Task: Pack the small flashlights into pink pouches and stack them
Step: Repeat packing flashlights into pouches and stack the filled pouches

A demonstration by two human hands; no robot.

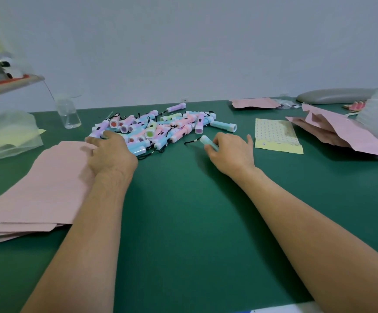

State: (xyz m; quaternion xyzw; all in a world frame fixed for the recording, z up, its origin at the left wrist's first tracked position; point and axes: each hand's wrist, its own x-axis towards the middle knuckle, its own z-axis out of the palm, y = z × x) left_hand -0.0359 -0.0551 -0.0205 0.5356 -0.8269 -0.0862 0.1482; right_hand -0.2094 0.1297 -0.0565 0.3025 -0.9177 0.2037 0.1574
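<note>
On green table (183,222), right hand (231,152) fingers curled round mint flashlight (205,139), left hand (111,152) fingers flat on pink pouches (36,195).

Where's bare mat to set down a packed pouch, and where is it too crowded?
Widest bare green mat: between the forearms, nearer than the flashlight pile. Another patch lies right of the right hand, nearer than the sticker sheet and loose pink pouches. Crowded: the pile itself, and the left side under the pouch stack by the left hand.
</note>
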